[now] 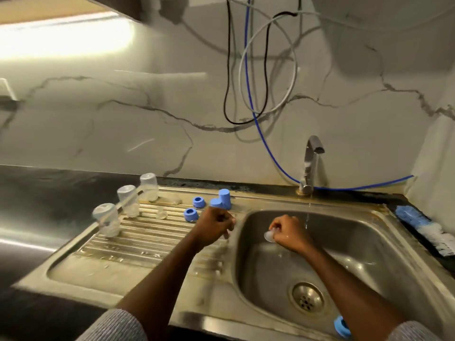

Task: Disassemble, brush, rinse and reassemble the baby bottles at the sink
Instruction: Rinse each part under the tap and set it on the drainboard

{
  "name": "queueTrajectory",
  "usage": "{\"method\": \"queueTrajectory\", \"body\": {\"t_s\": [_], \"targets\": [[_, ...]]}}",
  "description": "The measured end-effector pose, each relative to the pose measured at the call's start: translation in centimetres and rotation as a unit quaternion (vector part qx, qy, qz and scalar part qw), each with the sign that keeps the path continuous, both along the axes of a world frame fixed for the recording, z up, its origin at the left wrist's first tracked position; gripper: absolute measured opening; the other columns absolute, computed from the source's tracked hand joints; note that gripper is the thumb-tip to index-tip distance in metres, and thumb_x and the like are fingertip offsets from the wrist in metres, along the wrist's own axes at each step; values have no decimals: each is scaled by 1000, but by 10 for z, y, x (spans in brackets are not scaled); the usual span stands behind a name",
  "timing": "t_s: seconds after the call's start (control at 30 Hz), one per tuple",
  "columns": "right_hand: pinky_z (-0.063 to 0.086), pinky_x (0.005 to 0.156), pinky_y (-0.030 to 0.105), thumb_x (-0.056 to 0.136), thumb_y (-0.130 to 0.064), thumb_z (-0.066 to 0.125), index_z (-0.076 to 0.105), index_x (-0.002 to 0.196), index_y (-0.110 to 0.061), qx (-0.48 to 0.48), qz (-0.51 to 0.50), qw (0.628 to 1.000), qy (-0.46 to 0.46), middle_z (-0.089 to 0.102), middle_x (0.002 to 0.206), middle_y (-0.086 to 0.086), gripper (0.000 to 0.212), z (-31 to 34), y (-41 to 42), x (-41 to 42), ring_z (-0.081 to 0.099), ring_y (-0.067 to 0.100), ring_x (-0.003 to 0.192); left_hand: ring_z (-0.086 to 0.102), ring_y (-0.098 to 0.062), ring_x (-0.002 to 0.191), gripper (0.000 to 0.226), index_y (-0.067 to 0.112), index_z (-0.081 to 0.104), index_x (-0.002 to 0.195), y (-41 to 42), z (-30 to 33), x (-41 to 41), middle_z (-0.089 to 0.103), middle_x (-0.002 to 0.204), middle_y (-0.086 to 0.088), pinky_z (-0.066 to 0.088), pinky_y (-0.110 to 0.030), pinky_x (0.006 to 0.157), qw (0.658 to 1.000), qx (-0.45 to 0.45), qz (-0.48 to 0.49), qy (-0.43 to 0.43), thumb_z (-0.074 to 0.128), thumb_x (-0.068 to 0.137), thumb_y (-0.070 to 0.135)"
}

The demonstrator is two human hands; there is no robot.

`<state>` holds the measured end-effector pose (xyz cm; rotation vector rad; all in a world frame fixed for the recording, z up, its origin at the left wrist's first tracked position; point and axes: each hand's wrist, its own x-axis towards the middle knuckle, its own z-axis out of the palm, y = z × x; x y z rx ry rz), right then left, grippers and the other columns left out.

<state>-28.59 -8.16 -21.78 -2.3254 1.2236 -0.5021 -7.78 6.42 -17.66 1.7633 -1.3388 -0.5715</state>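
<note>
Head view: sink unit set into a dark tabletop [61, 190]. The right hand [289, 232] pinches a clear teat [269, 235] over the basin [369, 254], just beside a thin stream falling from the tap [310, 163]. The left hand [216, 223] hovers curled above the drainboard [138, 244] near the basin's left rim; whether it holds anything cannot be told. Three clear bottles [128, 200] stand inverted along the drainboard's far-left edge, with blue collars [190, 215] and caps [224, 198] towards its far side; another blue collar [341, 326] lies at the near rim. A brush [423, 230] rests on the right edge. Risk: the wet, slippery teat could slip from the pinch and drop towards the drain [307, 299]; the left forearm could topple the light inverted bottles. No brand or writing is legible; blur obscures any bottle markings.
</note>
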Motion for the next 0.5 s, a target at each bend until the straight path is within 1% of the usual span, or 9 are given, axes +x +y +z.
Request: {"method": "queueTrajectory", "body": {"t_s": [0.03,0.1,0.13,0.2,0.3,0.37,0.43,0.5], "targets": [[46,62,22,79,-31,75,75,85,-23,-13,7,1000,-17,67,74,-11,10,5,8,9,61,2,68,62,-8,54,19,-6,70,87,9,2,7,73,82,-20,46,-16,51,1000,-12,9,-7,65,96,10],[46,61,22,79,-24,73,76,83,-20,-33,33,998,-46,69,73,-7,6,14,25,32,61,4,65,59,-11,51,21,-6,70,80,27,1,25,72,75,-19,50,-23,54,999,-17,22,-28,68,93,10],[48,63,23,79,-21,72,76,81,-20,-43,45,996,-59,71,75,-5,5,18,34,44,61,6,65,58,-12,50,21,-4,71,77,36,0,35,71,70,-16,50,-26,54,999,-12,27,-37,70,91,11],[50,70,25,80,-17,68,77,80,-18,-54,67,993,-76,73,81,-2,10,26,49,72,64,11,73,55,-11,47,22,-1,71,72,57,-2,56,68,62,-11,48,-25,51,998,-4,48,-43,74,88,14],[48,74,22,85,-18,63,78,87,-21,-50,92,991,-83,75,89,-2,15,37,74,114,66,14,81,53,-10,47,23,1,72,71,88,-1,83,70,64,-13,45,-23,51,996,-8,76,-44,76,87,17],[50,78,24,89,-15,58,76,94,-22,-44,117,987,-96,74,95,-2,20,40,94,143,67,14,86,56,-8,50,22,4,72,70,109,-2,102,70,63,-9,47,-24,54,994,-8,87,-62,77,86,19],[53,78,27,90,-13,55,70,96,-25,-41,139,983,-108,72,96,-1,20,41,115,171,65,14,85,63,-9,56,20,7,73,70,129,-3,121,72,64,-4,53,-28,60,991,8,105,-79,78,85,20],[53,74,32,87,-12,56,63,92,-30,-43,161,980,-107,71,91,1,19,40,132,196,64,16,80,67,-11,61,19,10,72,69,146,-4,137,72,64,-1,56,-31,64,988,24,127,-87,79,83,21]]}}
